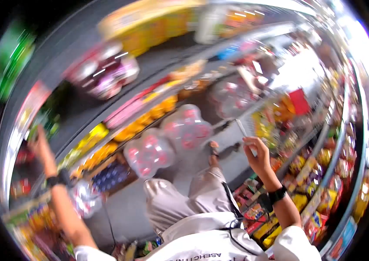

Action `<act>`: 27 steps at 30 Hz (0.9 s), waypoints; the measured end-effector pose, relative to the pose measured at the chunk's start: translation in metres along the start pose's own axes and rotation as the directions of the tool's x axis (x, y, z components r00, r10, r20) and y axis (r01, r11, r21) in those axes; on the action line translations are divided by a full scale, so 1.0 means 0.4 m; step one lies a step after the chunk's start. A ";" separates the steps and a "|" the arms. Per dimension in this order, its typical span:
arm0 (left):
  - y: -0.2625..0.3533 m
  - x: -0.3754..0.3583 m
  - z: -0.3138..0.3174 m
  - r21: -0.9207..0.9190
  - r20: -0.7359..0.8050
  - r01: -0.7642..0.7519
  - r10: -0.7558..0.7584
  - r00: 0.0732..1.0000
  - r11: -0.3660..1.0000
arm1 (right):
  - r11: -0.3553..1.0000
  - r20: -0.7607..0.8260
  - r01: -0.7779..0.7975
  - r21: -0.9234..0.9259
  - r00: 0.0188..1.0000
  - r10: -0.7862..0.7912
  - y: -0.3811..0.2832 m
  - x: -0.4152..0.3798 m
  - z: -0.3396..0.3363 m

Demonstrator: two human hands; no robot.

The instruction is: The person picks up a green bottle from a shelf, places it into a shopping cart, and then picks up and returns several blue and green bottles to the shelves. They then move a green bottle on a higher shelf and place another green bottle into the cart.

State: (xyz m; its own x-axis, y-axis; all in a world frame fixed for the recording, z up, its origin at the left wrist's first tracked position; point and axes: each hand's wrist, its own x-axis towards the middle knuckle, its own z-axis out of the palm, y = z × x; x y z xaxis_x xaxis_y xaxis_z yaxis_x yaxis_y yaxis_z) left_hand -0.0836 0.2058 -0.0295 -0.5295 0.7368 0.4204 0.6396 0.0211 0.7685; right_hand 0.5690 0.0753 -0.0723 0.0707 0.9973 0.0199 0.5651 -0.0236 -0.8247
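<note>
On the far left, my left hand (40, 143) reaches up to a dark shelf, its fingers stretched out and apart but blurred. Its fingertips overlap a group of green-topped bottles (50, 124) in this view. My right hand (258, 154) is raised at the right, over the aisle, with thumb and fingers curled into a pinch. A thin white stick (241, 128) juts up from those fingertips. Between the hands, clear bottle packs with pink caps (148, 153) stand on the floor, beside a second such pack (187, 128).
Shelves with yellow packages (154, 26) and a dark-pink bottle pack (102, 69) line the upper left. Bagged snacks (323, 191) fill the curved racks on the right. A crate of dark-capped bottles (109, 176) and a clear wrapped pack (86, 198) sit low at left.
</note>
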 end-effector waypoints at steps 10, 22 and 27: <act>-0.053 -0.417 0.062 0.200 -0.032 0.224 -0.222 0.974 0.954 | 0.720 -0.393 -0.682 0.126 0.632 0.667 0.837 0.107 -0.707; 0.709 -0.835 0.687 -0.123 0.436 0.900 -0.792 0.428 0.419 | -0.278 -0.105 -0.958 0.066 -0.284 0.953 1.054 0.114 -0.396; 0.781 -0.809 0.680 -0.147 0.481 0.851 -0.716 0.506 0.504 | -0.091 -0.057 -0.982 0.166 -0.102 0.993 1.130 0.047 -0.407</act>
State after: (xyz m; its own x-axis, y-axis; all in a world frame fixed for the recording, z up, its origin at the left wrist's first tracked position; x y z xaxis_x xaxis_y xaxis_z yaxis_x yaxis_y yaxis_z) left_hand 0.4392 0.1579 -0.0566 -0.4577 0.6831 -0.5692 -0.2105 0.5387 0.8158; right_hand 0.9595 0.0721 -0.3526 0.6013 -0.1288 -0.7886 -0.2571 -0.9656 -0.0384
